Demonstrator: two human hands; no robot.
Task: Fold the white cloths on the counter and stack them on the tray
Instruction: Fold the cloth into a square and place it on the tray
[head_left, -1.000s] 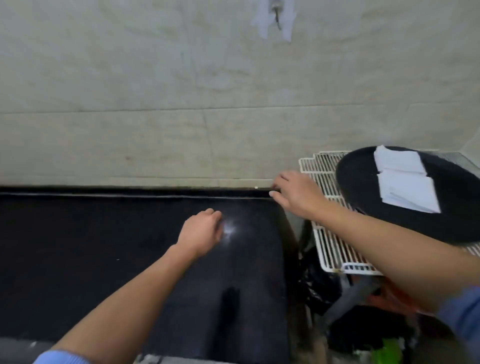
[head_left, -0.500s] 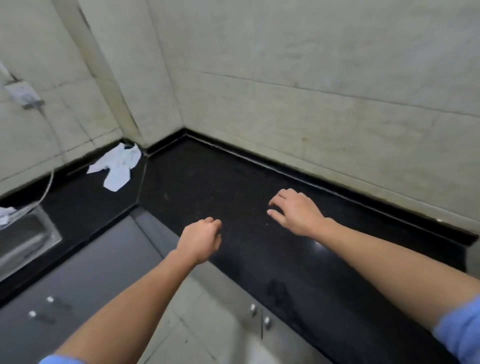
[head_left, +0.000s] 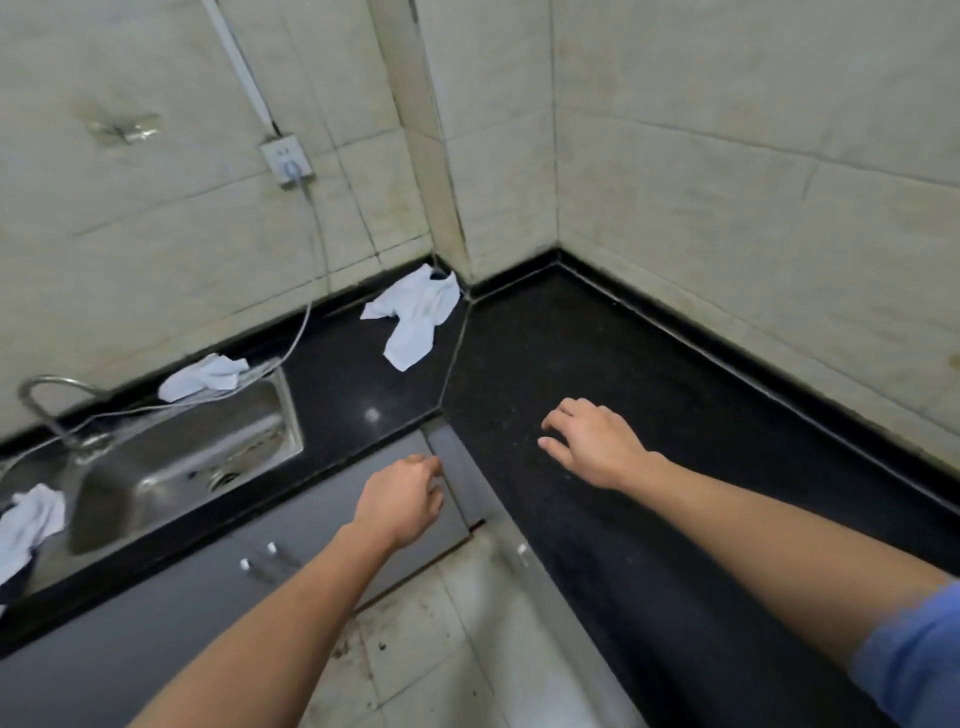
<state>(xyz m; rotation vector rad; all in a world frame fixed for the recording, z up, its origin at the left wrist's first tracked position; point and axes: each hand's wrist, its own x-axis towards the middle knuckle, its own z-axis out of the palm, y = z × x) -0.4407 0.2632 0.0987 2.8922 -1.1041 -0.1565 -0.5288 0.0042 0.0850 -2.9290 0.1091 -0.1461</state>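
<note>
Corner cloth (head_left: 415, 314) lying crumpled, well beyond left hand (head_left: 402, 501), right hand (head_left: 592, 441); fingers (head_left: 571, 415) hanging relaxed, holding nothing. Rear cloth (head_left: 205, 376), edge cloth (head_left: 31, 525) flanking sink (head_left: 156, 467).

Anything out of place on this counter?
Yes. Three white cloths lie crumpled, unfolded: the corner cloth, the rear cloth behind the sink, and the left cloth at its end, partly out of frame. A cable from the wall socket trails along the sink's back rim. Dirt specks the floor.

Steel sink (head_left: 156, 470) with curved faucet (head_left: 85, 446), wall socket (head_left: 287, 160) with cable (head_left: 322, 244), grey cabinet doors (head_left: 166, 623) below.
</note>
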